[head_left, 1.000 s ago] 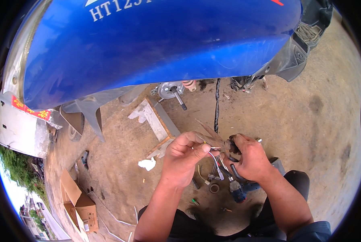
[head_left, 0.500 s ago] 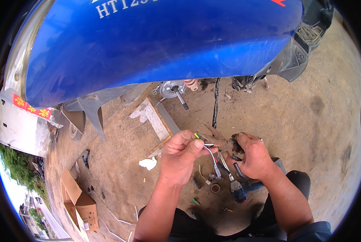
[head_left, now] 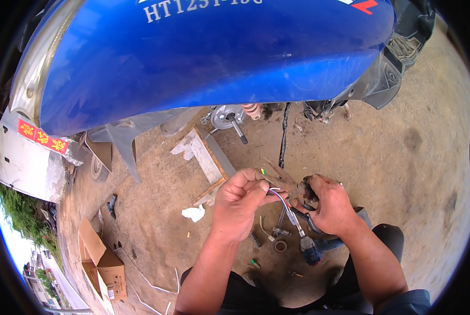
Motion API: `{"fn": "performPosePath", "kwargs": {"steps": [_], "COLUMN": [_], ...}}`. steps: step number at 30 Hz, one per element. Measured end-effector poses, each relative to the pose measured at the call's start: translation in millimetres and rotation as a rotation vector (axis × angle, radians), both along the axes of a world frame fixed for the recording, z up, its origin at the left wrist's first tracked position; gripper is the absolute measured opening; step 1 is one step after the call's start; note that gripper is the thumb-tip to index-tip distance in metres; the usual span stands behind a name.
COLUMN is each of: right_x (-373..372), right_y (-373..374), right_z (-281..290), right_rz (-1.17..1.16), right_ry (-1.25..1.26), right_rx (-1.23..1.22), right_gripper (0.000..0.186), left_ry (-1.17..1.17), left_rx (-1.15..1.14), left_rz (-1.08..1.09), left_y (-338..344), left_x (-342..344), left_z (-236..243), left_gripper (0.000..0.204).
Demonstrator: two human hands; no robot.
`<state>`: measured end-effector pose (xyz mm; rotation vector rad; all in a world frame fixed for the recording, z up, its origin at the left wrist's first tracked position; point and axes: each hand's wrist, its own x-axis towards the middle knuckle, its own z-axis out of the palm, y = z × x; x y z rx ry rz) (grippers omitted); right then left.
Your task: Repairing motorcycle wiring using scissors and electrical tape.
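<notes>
My left hand (head_left: 240,202) pinches a bundle of thin coloured wires (head_left: 280,195) between thumb and forefinger. A green-yellow wire end (head_left: 263,171) sticks up above those fingers. The white, blue and red strands run down toward a black sheath (head_left: 300,214) beside my right hand. My right hand (head_left: 330,203) is wrapped around the dark handles of rusty scissors (head_left: 280,172), whose blades point left toward the wires and stand apart. The fingers partly cover the handles, and whether a blade touches a wire I cannot tell.
A blue vehicle body panel (head_left: 219,58) spans the top. Beneath it are a hub with a shaft (head_left: 229,118) and a hanging black cable (head_left: 284,136). A power tool (head_left: 312,253), a tape roll (head_left: 280,245), a wooden frame (head_left: 206,163) and a cardboard box (head_left: 106,275) lie on the floor.
My left hand has shifted slightly right with the wires, and the green-yellow end now stands higher and farther right. My right hand keeps its grip on the scissors. The view has tilted slightly.
</notes>
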<state>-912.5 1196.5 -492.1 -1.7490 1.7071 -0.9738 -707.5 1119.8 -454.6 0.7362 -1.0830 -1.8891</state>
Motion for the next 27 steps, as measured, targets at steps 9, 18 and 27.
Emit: {"fn": "performPosePath", "kwargs": {"steps": [9,18,27], "right_x": [-0.2,1.4,1.4], "right_y": [1.5,2.7,2.1], "right_z": [6.1,4.2,4.2], "right_rz": [0.033,0.040,0.031], "right_ry": [0.042,0.053,0.031], "right_rx": [0.049,0.005,0.003], "right_gripper": [0.040,0.041,0.041], "left_ry": [-0.048,-0.139,-0.098], "left_rx": [-0.046,-0.160,-0.110], "left_rz": [0.008,-0.032,0.016], "left_y": [0.5,2.3,4.8], "left_x": [1.6,2.4,2.0], "left_z": [0.9,-4.2,-2.8], "left_gripper": [0.017,0.024,0.020]}}
